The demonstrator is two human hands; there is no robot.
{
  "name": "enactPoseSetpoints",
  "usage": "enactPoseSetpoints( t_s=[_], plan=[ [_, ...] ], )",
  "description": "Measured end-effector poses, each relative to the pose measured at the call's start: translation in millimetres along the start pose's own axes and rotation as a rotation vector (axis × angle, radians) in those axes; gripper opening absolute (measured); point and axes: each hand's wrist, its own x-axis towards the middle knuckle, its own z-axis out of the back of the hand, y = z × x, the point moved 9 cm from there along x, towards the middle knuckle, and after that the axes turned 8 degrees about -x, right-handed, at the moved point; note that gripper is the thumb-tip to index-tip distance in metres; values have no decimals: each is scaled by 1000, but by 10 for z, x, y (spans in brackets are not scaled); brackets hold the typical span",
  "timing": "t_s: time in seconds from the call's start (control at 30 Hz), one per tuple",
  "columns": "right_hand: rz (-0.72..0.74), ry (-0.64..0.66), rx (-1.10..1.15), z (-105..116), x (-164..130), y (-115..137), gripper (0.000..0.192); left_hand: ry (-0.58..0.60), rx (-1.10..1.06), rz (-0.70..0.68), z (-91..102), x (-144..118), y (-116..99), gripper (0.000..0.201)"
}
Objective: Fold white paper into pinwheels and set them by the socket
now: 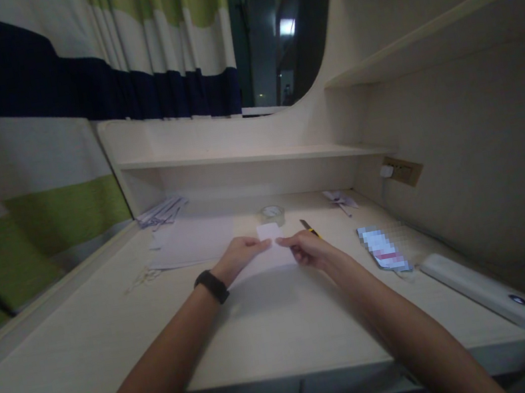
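Observation:
A small white piece of paper (269,231) is pinched between my two hands above the middle of the desk. My left hand (242,255), with a dark band on its wrist, grips the paper's left side, thumb on top. From the right, my right hand (308,247) holds the other side, its lower fingers curled under. Just beyond the paper lies a roll of clear tape (272,212). A yellow and black utility knife (309,229) rests right behind my right hand. Whether the paper is folded underneath cannot be made out.
White sheets (189,242) lie at the back left, with a pile of folded paper strips (162,212) and some string (141,279) near them. A paper pinwheel-like shape (341,199) sits back right. A phone (384,249) and a long white device (479,287) lie on the right.

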Motion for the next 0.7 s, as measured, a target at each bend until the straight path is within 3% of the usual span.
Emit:
enactPoseSetpoints(
  t_s=[0.17,0.37,0.53,0.7],
  plan=[
    [-4,52,-76,-55,-43,24,36,-62,52,-74,106,40,-25,46],
    [39,48,-109,-41,-30,57,34,89,12,-32,71,68,57,46],
    [-24,110,-177,-83,-42,11,31,-14,57,-19,199,102,94,47],
    [-49,88,-171,-75,-59,6,32,-9,-7,25,197,115,158,47]
  ],
)
